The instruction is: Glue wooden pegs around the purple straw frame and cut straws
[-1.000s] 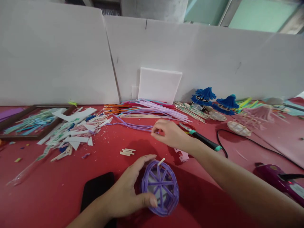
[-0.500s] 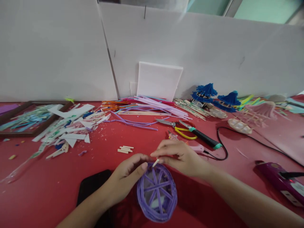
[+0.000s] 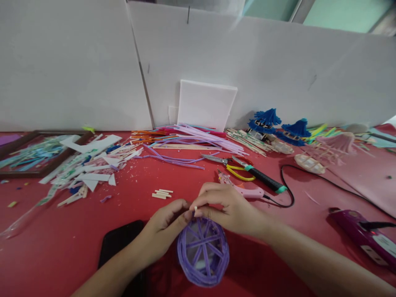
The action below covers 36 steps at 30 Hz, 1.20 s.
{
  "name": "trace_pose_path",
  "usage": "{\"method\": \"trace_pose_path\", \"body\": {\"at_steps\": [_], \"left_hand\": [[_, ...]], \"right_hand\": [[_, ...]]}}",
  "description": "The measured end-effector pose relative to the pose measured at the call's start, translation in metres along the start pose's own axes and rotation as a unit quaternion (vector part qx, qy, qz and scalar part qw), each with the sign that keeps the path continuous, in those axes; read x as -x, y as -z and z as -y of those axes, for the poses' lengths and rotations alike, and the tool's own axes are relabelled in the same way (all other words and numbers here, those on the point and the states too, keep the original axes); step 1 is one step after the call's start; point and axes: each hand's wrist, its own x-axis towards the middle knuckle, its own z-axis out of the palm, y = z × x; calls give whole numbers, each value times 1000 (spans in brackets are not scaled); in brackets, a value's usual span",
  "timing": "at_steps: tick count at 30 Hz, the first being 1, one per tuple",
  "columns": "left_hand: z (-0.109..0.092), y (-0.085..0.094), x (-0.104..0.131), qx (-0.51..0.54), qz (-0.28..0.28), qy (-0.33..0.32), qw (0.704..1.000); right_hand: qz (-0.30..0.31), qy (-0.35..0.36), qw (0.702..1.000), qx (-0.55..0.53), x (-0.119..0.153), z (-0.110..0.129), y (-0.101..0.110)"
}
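Observation:
A round purple frame [image 3: 203, 252] with crossing spokes, like a wheel, is at the bottom centre. My left hand [image 3: 168, 225] grips its upper left rim between thumb and fingers. At the top of the rim my right hand [image 3: 227, 206] pinches a short pale stick [image 3: 196, 209], held nearly upright, its lower end hidden at the fingertips. The fingertips of both hands almost meet there. Several short pale sticks [image 3: 162, 194] lie on the red table [image 3: 133, 210] beyond my left hand.
A pink glue gun [image 3: 247, 192], scissors [image 3: 241, 173] and green-black cutters [image 3: 266, 179] lie beyond my right hand. A black phone [image 3: 119, 239] is left, a purple power strip [image 3: 361, 237] right. Coloured strips [image 3: 201, 140] and scraps [image 3: 93, 165] line the back.
My right hand has moved slightly left, bringing the short stick closer to my left fingertips. The stick has turned from slanted to nearly upright, and more of the glue gun shows.

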Motion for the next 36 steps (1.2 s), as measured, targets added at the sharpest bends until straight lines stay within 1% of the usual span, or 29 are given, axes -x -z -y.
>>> {"method": "trace_pose_path", "body": {"at_steps": [8,13,20,23,25,27,29,31,34,36], "left_hand": [[-1,0,-1,-7,-7,-9,1000],[-3,-1,-1,-10,-13,-15,1000],[-3,1,-1,-21,-14,-13,1000],[-2,1,-1,-57,-21,-45,997],[-1,1,0,-82,-42,-75,993],[0,1,1,-90,-67,-92,989],[1,1,3,-87,-86,-98,988],[1,2,6,-80,-89,-103,987],[-2,1,10,-47,-59,-99,992],[-3,0,12,-18,-32,-91,995]], "right_hand": [[9,22,997,68,2,4,3],[1,31,997,72,1,6,2],[-5,50,996,79,1,3,0],[-7,55,995,83,1,3,1],[-10,60,995,81,1,3,4],[-18,61,995,77,2,3,8],[-35,50,995,83,5,3,13],[-61,31,993,96,11,3,16],[-93,-19,991,92,21,5,13],[-110,-59,991,56,27,6,8]]}}
